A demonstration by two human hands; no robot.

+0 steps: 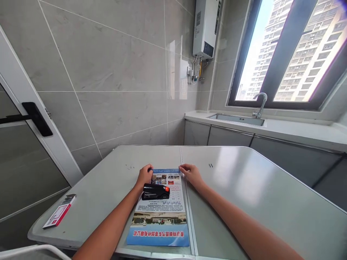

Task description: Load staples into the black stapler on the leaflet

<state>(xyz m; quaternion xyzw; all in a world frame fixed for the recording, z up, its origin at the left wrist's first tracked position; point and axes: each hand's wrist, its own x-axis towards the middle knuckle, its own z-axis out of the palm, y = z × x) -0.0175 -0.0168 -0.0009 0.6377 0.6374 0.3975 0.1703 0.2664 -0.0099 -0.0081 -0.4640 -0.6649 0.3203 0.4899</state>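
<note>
A printed leaflet [159, 218] lies on the table with its lettering upside down to me. My left hand [145, 175] is closed at the leaflet's far left corner, fingers curled against the edge. At the far right corner my right hand [191, 174] pinches the sheet between thumb and fingers. A black stapler [155, 191] with an orange mark rests on the leaflet, nearer my left forearm; neither hand touches it. Two small strips of staples [210, 165] lie right of my right hand. Tiny loose bits [130, 167], perhaps staples, are scattered beyond my left hand.
The pale table [225, 202] has a metal seam just right of the leaflet. A red-and-white package [59, 213] sits near its left edge. A door with a black handle [38, 119] stands at left. Behind are a sink [238, 119] and a wall-mounted water heater [207, 29].
</note>
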